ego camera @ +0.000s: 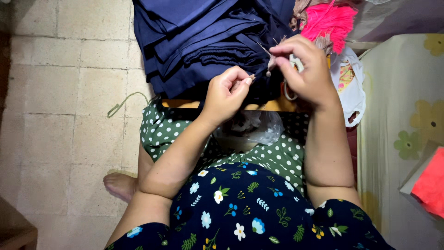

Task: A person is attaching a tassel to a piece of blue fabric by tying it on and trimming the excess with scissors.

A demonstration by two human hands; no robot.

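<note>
Head view: our left hand (227,90) pinches a thread end, right hand (303,69) closed on snips (290,85), above navy cloth (203,41)

The stack of navy cloth (203,41) runs off the edge at 12 o'clock, its far end unseen. The pink tuft (329,19) is cropped there too. What the left hand (226,92) pinches is too small to tell; the right hand (307,69) half hides a pale tool (290,90). The red sheet (431,181) is cut off at 3 o'clock.
</note>
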